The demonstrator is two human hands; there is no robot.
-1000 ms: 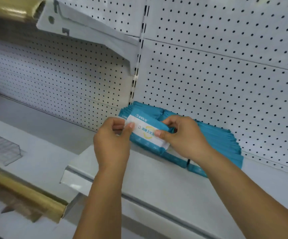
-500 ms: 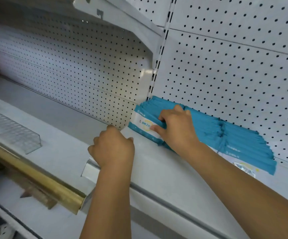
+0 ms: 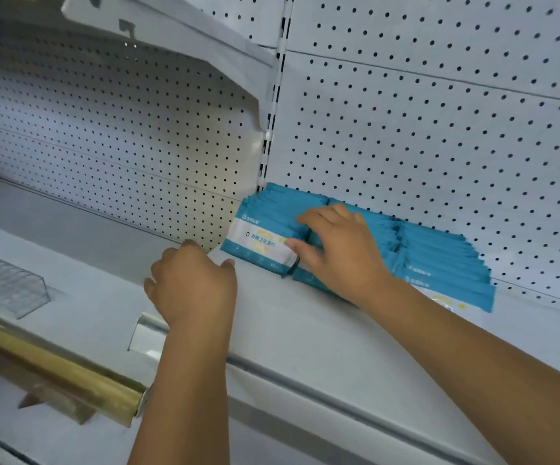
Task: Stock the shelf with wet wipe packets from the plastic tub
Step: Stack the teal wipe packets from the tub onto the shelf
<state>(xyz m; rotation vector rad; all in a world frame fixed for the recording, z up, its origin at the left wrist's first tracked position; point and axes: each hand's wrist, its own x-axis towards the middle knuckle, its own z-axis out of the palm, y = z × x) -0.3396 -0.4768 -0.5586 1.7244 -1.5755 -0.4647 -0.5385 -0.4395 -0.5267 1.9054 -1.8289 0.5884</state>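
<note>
**Item: front packet** (image 3: 258, 245), teal with a white label band. It stands on edge at the back left corner of the shelf (image 3: 305, 337), face outward and leaning back on the packets behind it.

**Stock: row of wet wipe packets** (image 3: 439, 260). Same teal, packed face to back along the back edge of the shelf and running rightward from that corner. The right end has slumped nearly flat.

**Right hand** (image 3: 342, 253). The fingers are held together and curled over the top edges of the foremost packets, with the thumb on the label's right end, pinching the front packet against the row.

**Left hand** (image 3: 193, 285). It is near the shelf's left edge, just beside the front packet and apart from it. The fingers are loosely bent and nothing shows in them. The underside is hidden.

**Plastic tub:** not in view.

**Surroundings:**
- pegboard back panel (image 3: 439, 129)
- slotted upright (image 3: 272, 129) at the corner
- bracket (image 3: 171, 52) above
- clear divider (image 3: 10, 286) on the neighbouring shelf to the left
- gold rail (image 3: 54, 370) along that shelf's front edge

**Step in hand (judged):** seating and squaring the newest packet against the row.

**Next move (judged):** release without tipping the packet forward, straighten the slumped right end if wanted, then reach for the tub for more packets.
</note>
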